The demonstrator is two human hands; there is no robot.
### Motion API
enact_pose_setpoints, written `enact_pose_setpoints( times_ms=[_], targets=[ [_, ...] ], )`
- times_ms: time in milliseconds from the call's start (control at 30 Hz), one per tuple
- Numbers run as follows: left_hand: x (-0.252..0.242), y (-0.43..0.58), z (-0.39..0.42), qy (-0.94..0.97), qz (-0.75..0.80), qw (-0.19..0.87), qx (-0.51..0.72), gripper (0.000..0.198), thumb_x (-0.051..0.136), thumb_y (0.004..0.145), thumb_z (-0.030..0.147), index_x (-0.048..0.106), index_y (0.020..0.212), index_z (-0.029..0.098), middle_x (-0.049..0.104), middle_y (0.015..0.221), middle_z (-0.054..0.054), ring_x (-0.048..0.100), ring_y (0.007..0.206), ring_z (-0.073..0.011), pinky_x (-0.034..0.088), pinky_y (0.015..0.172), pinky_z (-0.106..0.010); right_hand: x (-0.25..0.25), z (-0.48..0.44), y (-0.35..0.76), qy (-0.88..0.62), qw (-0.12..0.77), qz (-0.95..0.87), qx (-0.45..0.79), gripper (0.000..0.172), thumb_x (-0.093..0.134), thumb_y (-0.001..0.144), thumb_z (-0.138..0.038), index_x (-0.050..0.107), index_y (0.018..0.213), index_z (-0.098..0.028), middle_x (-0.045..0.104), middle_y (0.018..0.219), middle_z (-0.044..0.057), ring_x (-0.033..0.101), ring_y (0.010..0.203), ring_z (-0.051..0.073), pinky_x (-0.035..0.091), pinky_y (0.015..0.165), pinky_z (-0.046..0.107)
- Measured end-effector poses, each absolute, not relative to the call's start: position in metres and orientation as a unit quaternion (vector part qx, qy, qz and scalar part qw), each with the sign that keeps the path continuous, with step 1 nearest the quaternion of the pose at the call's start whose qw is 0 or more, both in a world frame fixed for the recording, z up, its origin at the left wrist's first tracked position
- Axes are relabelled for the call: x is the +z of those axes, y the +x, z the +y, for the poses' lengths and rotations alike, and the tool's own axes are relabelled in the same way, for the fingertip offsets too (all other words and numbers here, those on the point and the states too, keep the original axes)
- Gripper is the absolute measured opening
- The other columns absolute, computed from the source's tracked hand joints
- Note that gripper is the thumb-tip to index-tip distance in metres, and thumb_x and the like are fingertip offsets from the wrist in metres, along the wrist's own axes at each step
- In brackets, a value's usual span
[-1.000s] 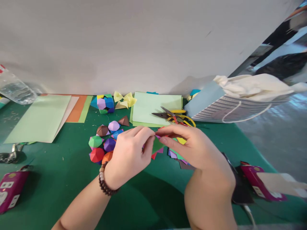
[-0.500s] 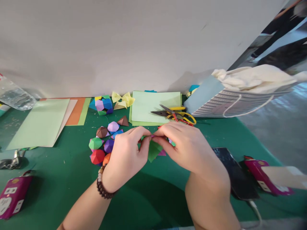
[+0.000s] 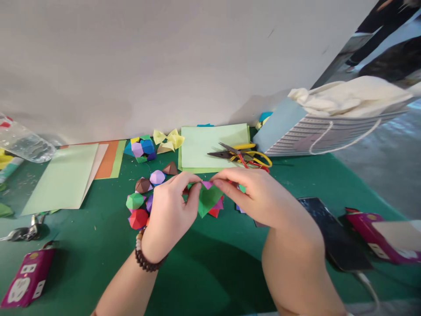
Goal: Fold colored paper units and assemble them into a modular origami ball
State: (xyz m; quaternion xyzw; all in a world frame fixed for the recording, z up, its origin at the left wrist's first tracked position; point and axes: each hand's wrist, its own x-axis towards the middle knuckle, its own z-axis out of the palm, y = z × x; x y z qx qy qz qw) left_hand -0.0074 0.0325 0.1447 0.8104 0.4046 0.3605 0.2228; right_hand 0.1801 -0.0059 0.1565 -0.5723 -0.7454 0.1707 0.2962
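Note:
My left hand point(image 3: 169, 210) and my right hand point(image 3: 259, 197) meet over the green table mat point(image 3: 98, 245), both pinching a folded green paper piece point(image 3: 208, 199) with a purple edge at its top. Their fingertips are closed on its upper corners. Red and purple paper scraps point(image 3: 217, 210) lie just under it. A cluster of small folded paper balls point(image 3: 140, 202) in green, red, purple and brown sits beside my left hand. A beaded bracelet point(image 3: 146, 259) is on my left wrist.
Scissors point(image 3: 241, 156) lie on a light green sheet point(image 3: 210, 145) behind my hands. Paper sheets point(image 3: 66, 175) lie at left, a plastic bottle point(image 3: 26, 142) beyond. A striped bag point(image 3: 322, 131) stands at right, a phone point(image 3: 329, 232) and magenta boxes point(image 3: 375, 232) near the front edge.
The green piece has been turned and lowered between my fingers, showing more of its face. The view has shifted slightly, and my hands stay together.

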Motion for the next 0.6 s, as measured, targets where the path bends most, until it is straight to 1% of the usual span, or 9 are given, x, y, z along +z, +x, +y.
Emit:
enact_pose_setpoints(
  times_ms=[133, 233, 333, 433, 600],
  targets=[
    [0.143, -0.005, 0.031, 0.813, 0.401, 0.225, 0.357, 0.011, 0.057, 0.088, 0.012, 0.065, 0.086, 0.019, 0.069, 0.073, 0.002, 0.058, 0.058, -0.0099, 0.044, 0.055, -0.02, 0.156, -0.005, 0.18, -0.582, 0.289, -0.733, 0.202, 0.024, 0.05, 0.098, -0.031, 0.071, 0.09, -0.022, 0.074, 0.073, 0.0, 0.062, 0.053, 0.013, 0.04, 0.049, 0.025],
    [0.143, -0.003, 0.03, 0.814, 0.405, 0.227, 0.349, 0.013, 0.056, 0.088, 0.012, 0.065, 0.084, 0.019, 0.071, 0.076, 0.0, 0.06, 0.061, -0.0113, 0.043, 0.054, -0.021, 0.156, -0.005, 0.179, -0.589, 0.279, -0.726, 0.218, 0.027, 0.049, 0.099, -0.034, 0.071, 0.089, -0.022, 0.071, 0.065, -0.002, 0.058, 0.047, 0.012, 0.038, 0.047, 0.024],
    [0.142, -0.002, 0.031, 0.81, 0.42, 0.228, 0.34, 0.012, 0.056, 0.088, 0.013, 0.065, 0.084, 0.019, 0.07, 0.072, 0.0, 0.059, 0.06, -0.012, 0.042, 0.053, -0.021, 0.155, -0.004, 0.176, -0.591, 0.27, -0.734, 0.198, 0.024, 0.05, 0.098, -0.031, 0.07, 0.088, -0.022, 0.071, 0.066, -0.002, 0.06, 0.052, 0.013, 0.04, 0.051, 0.024],
    [0.141, -0.003, 0.033, 0.801, 0.433, 0.242, 0.335, 0.012, 0.056, 0.086, 0.013, 0.066, 0.083, 0.019, 0.066, 0.065, 0.001, 0.056, 0.054, -0.011, 0.041, 0.051, -0.021, 0.152, -0.003, 0.173, -0.59, 0.26, -0.753, 0.132, 0.022, 0.052, 0.097, -0.027, 0.07, 0.087, -0.022, 0.074, 0.073, 0.0, 0.066, 0.061, 0.016, 0.041, 0.056, 0.026],
    [0.138, -0.002, 0.037, 0.775, 0.443, 0.31, 0.326, 0.009, 0.058, 0.085, 0.016, 0.066, 0.084, 0.019, 0.058, 0.054, 0.004, 0.047, 0.044, -0.0088, 0.034, 0.042, -0.02, 0.148, -0.002, 0.17, -0.586, 0.228, -0.778, 0.021, 0.021, 0.054, 0.096, -0.024, 0.069, 0.082, -0.019, 0.073, 0.073, 0.004, 0.067, 0.067, 0.02, 0.036, 0.056, 0.03]
  ],
)
